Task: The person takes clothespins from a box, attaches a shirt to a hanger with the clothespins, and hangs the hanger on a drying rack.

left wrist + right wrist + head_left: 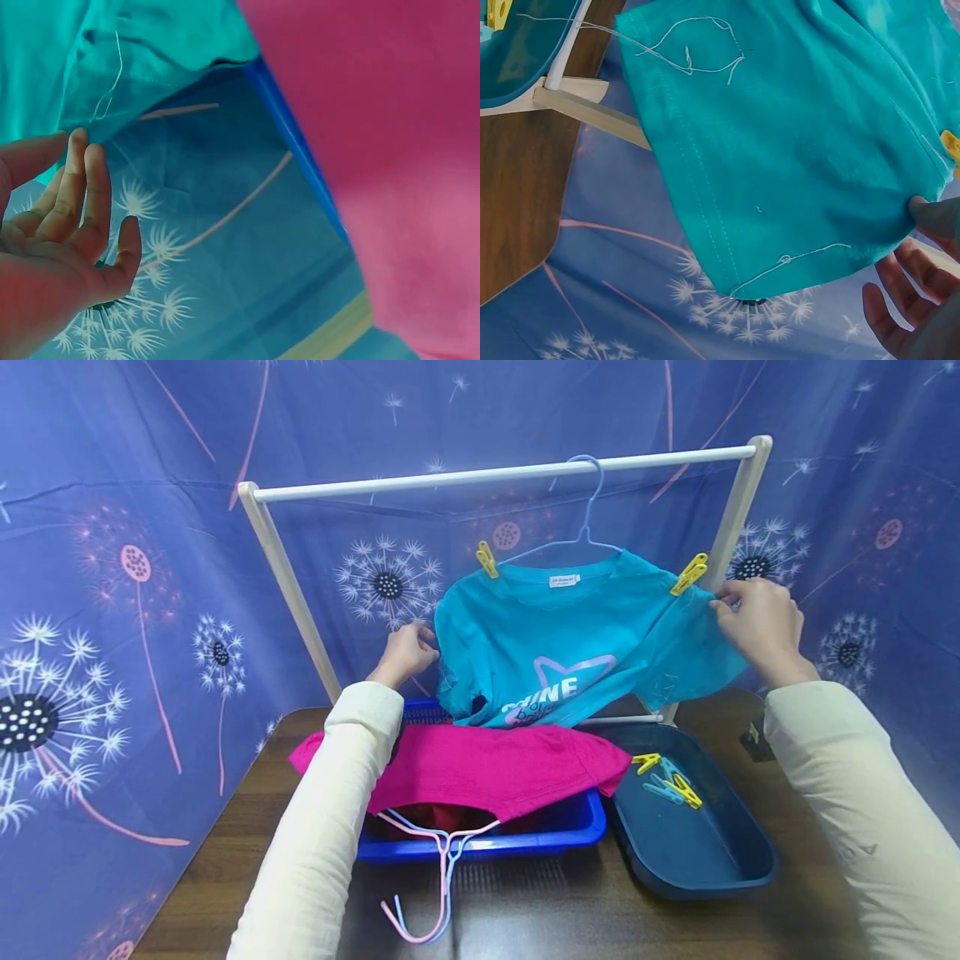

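A teal T-shirt [555, 627] with white lettering hangs on a light blue hanger [587, 518] hooked over the rack's bar. Two yellow clothespins, one on the left shoulder [487, 560] and one on the right [689, 574], clip it. My left hand [407, 653] is at the left sleeve's edge, pinching it between thumb and fingertips. At the other side my right hand [765, 622] pinches the top of the right sleeve [780, 150] and holds it spread outward. Loose white threads show on both sleeves. The other fingers of my right hand lie beneath the cloth edge.
A pink shirt [480, 764] on pink and blue hangers [444, 877] lies across a blue basket [555, 839]. Right of it, a dark tray [705, 843] holds several yellow and blue clothespins [671, 782]. The wooden rack [292, 585] stands on a brown table [225, 860] before a patterned curtain.
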Demonstrator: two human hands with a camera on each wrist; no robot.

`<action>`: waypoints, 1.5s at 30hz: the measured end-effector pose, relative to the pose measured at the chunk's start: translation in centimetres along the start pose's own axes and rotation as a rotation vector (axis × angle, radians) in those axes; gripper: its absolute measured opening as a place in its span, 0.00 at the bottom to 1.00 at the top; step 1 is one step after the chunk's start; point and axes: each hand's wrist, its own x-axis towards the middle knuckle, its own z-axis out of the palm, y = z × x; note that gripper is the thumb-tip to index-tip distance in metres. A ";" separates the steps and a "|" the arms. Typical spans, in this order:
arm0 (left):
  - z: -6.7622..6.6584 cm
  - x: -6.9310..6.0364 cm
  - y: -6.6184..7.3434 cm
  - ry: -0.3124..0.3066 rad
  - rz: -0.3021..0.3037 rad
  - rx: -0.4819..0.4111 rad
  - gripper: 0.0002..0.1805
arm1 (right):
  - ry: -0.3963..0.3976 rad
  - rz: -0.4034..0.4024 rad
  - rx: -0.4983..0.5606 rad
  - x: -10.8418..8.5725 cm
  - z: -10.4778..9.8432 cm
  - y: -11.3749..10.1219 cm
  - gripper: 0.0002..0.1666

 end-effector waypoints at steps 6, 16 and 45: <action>-0.5 -1.2 -1.3 -0.037 0.037 0.037 0.17 | -0.019 0.015 0.002 0.2 0.4 0.3 0.18; -1.9 -3.7 -3.0 -0.007 0.104 0.109 0.17 | -0.040 -0.057 0.045 -1.2 -0.5 1.0 0.19; -1.6 -14.3 -8.0 0.093 0.304 0.347 0.08 | 0.076 -0.266 0.074 -8.0 -1.9 1.2 0.14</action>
